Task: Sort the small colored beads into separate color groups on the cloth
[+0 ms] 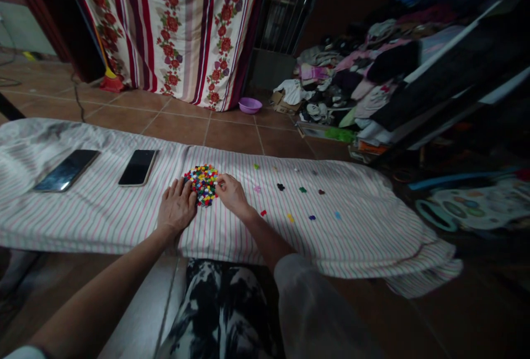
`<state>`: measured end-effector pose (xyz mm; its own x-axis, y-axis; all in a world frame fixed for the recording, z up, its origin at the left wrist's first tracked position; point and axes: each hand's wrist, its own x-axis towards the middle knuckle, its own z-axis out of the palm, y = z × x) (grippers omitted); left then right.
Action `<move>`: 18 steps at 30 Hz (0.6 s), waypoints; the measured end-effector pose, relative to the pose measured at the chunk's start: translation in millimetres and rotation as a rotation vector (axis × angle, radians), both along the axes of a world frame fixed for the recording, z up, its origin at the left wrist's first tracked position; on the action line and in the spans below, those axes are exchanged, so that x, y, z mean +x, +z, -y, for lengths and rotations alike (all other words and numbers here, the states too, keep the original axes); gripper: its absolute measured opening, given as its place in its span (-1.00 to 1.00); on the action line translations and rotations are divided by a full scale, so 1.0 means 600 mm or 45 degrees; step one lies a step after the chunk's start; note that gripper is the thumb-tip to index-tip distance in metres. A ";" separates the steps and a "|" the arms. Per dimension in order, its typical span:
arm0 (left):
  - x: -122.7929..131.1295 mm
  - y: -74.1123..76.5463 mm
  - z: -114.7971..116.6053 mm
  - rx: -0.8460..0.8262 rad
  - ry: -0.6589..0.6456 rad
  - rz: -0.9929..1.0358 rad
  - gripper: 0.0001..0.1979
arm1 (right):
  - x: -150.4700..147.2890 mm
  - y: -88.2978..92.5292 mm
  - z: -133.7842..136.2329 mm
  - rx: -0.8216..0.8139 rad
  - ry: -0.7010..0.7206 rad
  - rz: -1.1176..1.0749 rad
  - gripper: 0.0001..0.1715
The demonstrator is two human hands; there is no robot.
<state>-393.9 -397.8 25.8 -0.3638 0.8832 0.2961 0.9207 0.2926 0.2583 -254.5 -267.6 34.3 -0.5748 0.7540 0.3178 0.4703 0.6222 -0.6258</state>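
A small heap of tiny coloured pieces (pixel 202 182) lies on a striped cloth (pixel 103 210) spread over the tiled floor. My left hand (pixel 177 207) rests flat on the cloth, fingers stretched, touching the heap's left edge. My right hand (pixel 232 193) sits at the heap's right edge with thumb and fingers pinched together; what it pinches is too small to name. To the right of my right hand, several single coloured pieces (pixel 302 189) lie scattered over the cloth.
Two dark phones (pixel 67 170) (pixel 138 167) lie face up on the cloth to the left. A floral curtain (pixel 178 27) hangs behind, with a purple bowl (pixel 250 105) on the floor. Piled clothes (pixel 364 77) fill the right. A paint palette (pixel 467 207) lies at the far right.
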 end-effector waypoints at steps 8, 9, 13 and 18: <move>-0.003 -0.003 0.000 0.017 -0.020 0.006 -0.53 | 0.076 0.021 -0.053 -0.127 -0.199 -0.152 -0.86; -0.003 -0.004 0.000 -0.004 -0.009 -0.008 -0.51 | 0.094 0.026 -0.065 -0.125 -0.250 -0.144 -0.85; -0.005 -0.007 0.000 -0.042 -0.006 -0.047 -0.46 | 0.176 0.048 -0.122 -0.062 -0.472 -0.022 -0.79; -0.013 -0.016 0.002 0.026 -0.077 -0.030 -0.53 | 0.270 0.066 -0.192 -0.004 -0.824 0.267 -0.71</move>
